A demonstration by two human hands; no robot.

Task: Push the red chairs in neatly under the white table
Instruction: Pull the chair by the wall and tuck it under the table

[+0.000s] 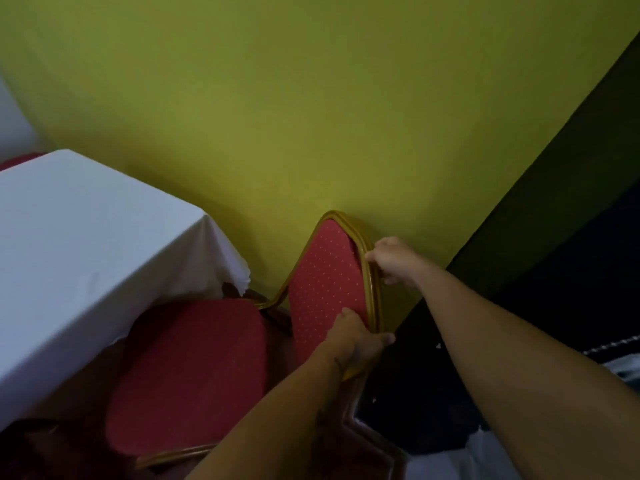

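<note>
A red chair with a gold frame stands beside the corner of the white table (pixel 79 237), which is draped in a cloth. Its backrest (pixel 325 271) leans close to the yellow-green wall, and its seat (pixel 187 375) faces the table, partly under the cloth's edge. My left hand (pixel 356 337) grips the lower near edge of the backrest frame. My right hand (pixel 391 259) is closed on the frame's upper right side. A sliver of another red chair (pixel 20 159) shows beyond the table's far left edge.
The yellow-green wall (pixel 311 116) runs right behind the chair. A dark panel (pixel 554 237) or doorway fills the right side. Dark reddish floor lies below the chair.
</note>
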